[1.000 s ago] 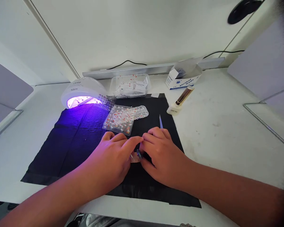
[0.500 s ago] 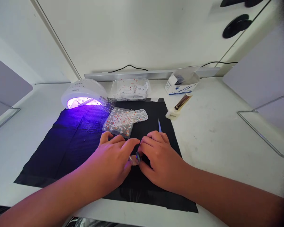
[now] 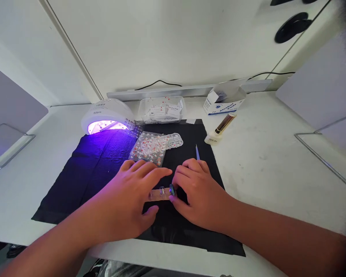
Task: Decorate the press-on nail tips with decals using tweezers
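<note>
Partly hidden: small beige strip between two hands

So the strip (image 3: 156, 195) sits low over the black mat (image 3: 190, 231), and its left end vanishes behind the left hand (image 3: 134, 188), at 9 o'clock from it. That hand is loosely spread, thumb and index wide apart; whether its tucked fingers touch anything can't be made out. The right hand (image 3: 197, 184), at 3 o'clock, is curled in, thumb and index pinching a dark glossy piece (image 3: 172, 189) at the strip's right end, and the knuckles cover the rest of the grip.

Looks-wise, the strip is narrow and flat, with a clear, shiny bit (image 3: 162, 191) standing up mid-strip, too small to read properly. The dark one gives off a blue-green glint.

At 1–2 o'clock, a pointed bluish tool (image 3: 197, 152) has its lower part blocked by the right hand. The lit lamp (image 3: 109, 111) is at 11, its insides mostly purple glare. Both forearms run out of frame.
</note>
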The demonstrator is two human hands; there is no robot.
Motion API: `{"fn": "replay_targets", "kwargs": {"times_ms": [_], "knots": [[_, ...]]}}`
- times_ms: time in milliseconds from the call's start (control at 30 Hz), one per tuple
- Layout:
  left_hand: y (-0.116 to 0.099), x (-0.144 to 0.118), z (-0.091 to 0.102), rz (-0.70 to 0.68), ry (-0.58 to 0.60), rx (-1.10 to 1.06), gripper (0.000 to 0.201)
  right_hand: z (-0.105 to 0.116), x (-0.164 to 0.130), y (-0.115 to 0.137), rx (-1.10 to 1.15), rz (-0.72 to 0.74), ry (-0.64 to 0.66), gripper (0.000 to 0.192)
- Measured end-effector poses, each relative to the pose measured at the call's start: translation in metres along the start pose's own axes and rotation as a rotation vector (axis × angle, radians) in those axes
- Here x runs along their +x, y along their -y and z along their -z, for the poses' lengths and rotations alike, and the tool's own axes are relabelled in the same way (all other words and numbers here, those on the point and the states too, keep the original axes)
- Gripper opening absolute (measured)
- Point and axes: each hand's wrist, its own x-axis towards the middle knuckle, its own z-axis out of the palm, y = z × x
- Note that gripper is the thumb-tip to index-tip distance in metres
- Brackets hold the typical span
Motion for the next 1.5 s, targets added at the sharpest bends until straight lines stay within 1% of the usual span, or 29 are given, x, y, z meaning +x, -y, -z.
{"fn": "replay_targets", "kwargs": {"times_ms": [33,100,200,267,367,533,667,867,1000,1133,1200,1300,1367,1500], "knots": [[0.003,-0.003,0.003,0.011,-0.003,0.008,0.062,0.001,0.0,0.0,0.01,-0.003,0.005,0.012],[0.008,-0.007,0.006,0.054,0.007,0.059,0.058,0.001,0.0,0.0,0.021,-0.006,0.018,0.014],[0.011,-0.007,0.005,0.076,0.055,0.109,0.052,0.001,-0.001,-0.001,0.016,-0.008,0.029,0.013],[0.01,-0.004,0.002,0.072,0.089,0.106,0.05,0.001,-0.001,-0.001,0.009,-0.007,0.033,0.013],[0.007,0.0,-0.001,0.077,0.105,0.104,0.046,0.001,0.0,-0.001,-0.006,-0.006,0.043,0.014],[0.005,0.002,-0.003,0.055,0.112,0.085,0.042,0.003,0.001,0.0,-0.022,-0.004,0.07,0.014],[0.004,0.002,-0.004,0.028,0.115,0.067,0.041,0.004,0.0,-0.002,-0.039,0.027,0.096,0.016],[0.001,0.003,-0.005,0.034,0.121,0.071,0.039,0.003,0.001,-0.002,-0.059,0.04,0.085,0.012],[0.002,-0.002,0.0,0.029,0.129,0.08,0.042,0.003,0.0,-0.003,-0.052,0.039,0.077,0.013],[0.012,-0.013,0.011,0.031,0.077,0.133,0.052,0.004,0.001,-0.004,-0.026,0.04,0.1,0.01],[0.016,-0.019,0.014,0.038,0.085,0.146,0.058,0.004,0.002,-0.005,-0.007,0.04,0.124,0.009],[0.017,-0.023,0.013,0.038,0.132,0.132,0.064,0.003,0.002,-0.006,0.012,0.042,0.124,0.009],[0.015,-0.022,0.011,0.037,0.156,0.125,0.06,0.002,0.001,-0.007,0.022,0.04,0.11,0.009],[0.011,-0.014,0.006,0.044,0.163,0.142,0.043,-0.001,-0.001,-0.009,0.03,0.044,0.095,0.011]]}}
